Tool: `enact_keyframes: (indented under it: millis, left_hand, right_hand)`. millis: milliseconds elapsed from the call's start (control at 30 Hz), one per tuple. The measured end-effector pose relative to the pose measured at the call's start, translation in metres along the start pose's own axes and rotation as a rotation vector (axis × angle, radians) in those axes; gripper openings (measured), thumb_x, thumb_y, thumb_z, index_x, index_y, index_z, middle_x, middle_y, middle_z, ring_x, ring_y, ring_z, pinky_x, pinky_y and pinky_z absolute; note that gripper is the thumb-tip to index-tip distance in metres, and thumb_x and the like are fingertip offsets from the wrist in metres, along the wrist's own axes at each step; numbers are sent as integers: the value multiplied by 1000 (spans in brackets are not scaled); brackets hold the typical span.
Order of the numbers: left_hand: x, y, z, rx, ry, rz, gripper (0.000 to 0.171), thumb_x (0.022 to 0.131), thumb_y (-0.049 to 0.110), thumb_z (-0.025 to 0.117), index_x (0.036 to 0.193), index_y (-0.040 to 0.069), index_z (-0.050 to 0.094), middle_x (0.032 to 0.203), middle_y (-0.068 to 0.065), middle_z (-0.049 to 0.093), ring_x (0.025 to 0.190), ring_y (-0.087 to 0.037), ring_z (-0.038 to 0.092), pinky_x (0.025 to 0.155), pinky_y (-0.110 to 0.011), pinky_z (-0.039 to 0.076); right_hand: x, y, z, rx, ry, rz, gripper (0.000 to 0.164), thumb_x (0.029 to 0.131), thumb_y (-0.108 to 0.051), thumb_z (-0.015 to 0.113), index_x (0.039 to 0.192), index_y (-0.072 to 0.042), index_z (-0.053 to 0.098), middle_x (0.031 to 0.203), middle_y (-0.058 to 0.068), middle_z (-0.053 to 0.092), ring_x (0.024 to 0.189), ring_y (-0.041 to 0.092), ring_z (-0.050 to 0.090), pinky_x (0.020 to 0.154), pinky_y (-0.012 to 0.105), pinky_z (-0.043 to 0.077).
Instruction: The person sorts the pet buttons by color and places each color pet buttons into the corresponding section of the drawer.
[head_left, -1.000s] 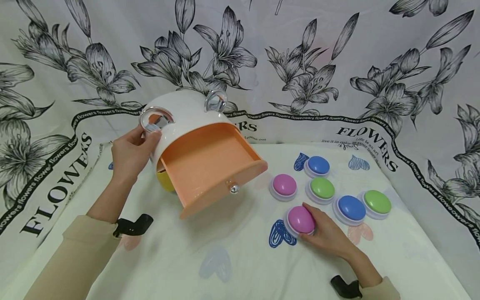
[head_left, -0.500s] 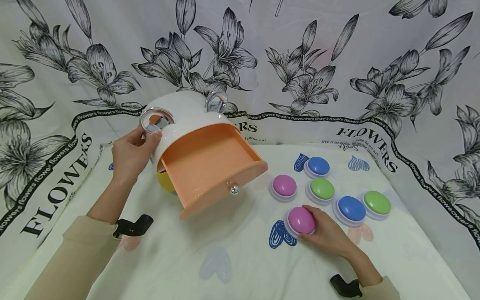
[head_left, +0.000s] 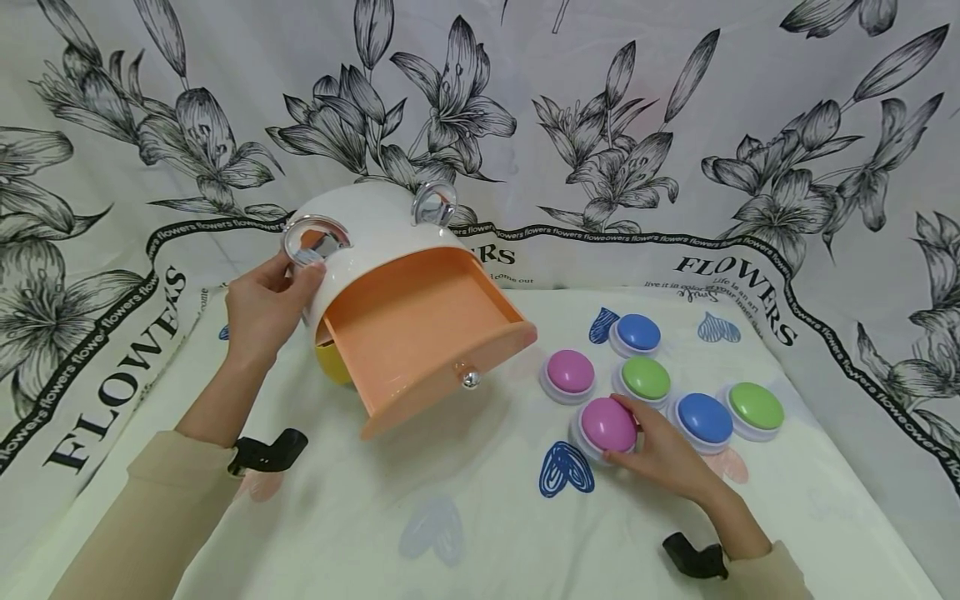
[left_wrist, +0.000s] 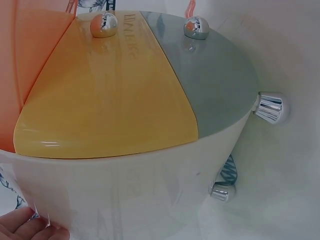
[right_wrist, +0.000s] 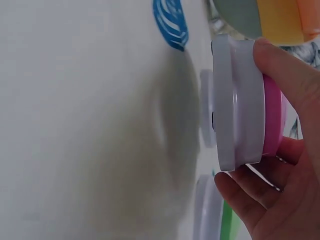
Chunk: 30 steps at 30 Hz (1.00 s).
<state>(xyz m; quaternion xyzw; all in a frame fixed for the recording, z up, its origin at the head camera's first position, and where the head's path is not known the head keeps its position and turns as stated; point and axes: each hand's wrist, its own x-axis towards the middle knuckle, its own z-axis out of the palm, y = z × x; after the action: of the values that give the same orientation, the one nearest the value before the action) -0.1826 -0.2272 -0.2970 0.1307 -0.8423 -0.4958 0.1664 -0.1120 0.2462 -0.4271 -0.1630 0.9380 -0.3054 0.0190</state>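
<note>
I see a small white cabinet of glossy, hard material, rounded on top like a dome, standing on the left part of a pale cloth with printed hearts. Its orange drawer, smooth and shallow, is pulled out and has a shiny round knob. Lower, the left wrist view shows a yellow front and a grey-green front, both curved and reflecting light.

The person's left hand grips the cabinet at its edge, just beside a shiny ring. The right hand is clamped on a pink button — thumb on one side, fingers on the other — and holds it above the cloth, with a soft shadow below. This button is a smooth dome on a thick white round base.

Near it lie five similar ones: another pink button, two blue buttons and two green buttons.
</note>
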Motion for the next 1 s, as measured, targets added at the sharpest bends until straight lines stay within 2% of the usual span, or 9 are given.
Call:
enact_keyframes:
  millis: [300, 567, 833, 1000]
  left_hand:
    - [0, 1, 1, -8, 1, -9, 64, 83, 53, 57, 137, 23, 45, 126, -6, 57, 94, -14, 53, 63, -6, 47]
    - [1, 1, 2, -8, 2, -7, 65, 83, 54, 57, 137, 22, 45, 125, -6, 57, 93, -13, 53, 64, -6, 47]
    - [0, 1, 1, -5, 3, -10, 64, 83, 54, 57, 137, 22, 45, 124, -6, 58, 91, -13, 52, 62, -7, 47]
    - [1, 0, 1, -2, 1, -8, 64, 83, 54, 57, 137, 24, 44, 122, -6, 59, 89, -13, 52, 61, -7, 47]
  right_hand:
    - [13, -10, -17, 19, 5, -27, 83, 72, -40, 77, 138, -6, 38, 127, 9, 51, 106, 20, 54, 81, 31, 52]
    - [26, -18, -38, -17, 59, -72, 82, 72, -30, 79, 138, -3, 36, 128, 15, 49, 106, 27, 53, 81, 41, 53]
    - [38, -29, -59, -27, 49, -41, 85, 76, -40, 74, 141, -6, 32, 129, 15, 47, 105, 28, 52, 81, 44, 52]
    - [45, -36, -70, -33, 59, -66, 81, 77, -37, 73, 140, -5, 33, 128, 15, 48, 105, 27, 53, 81, 44, 52]
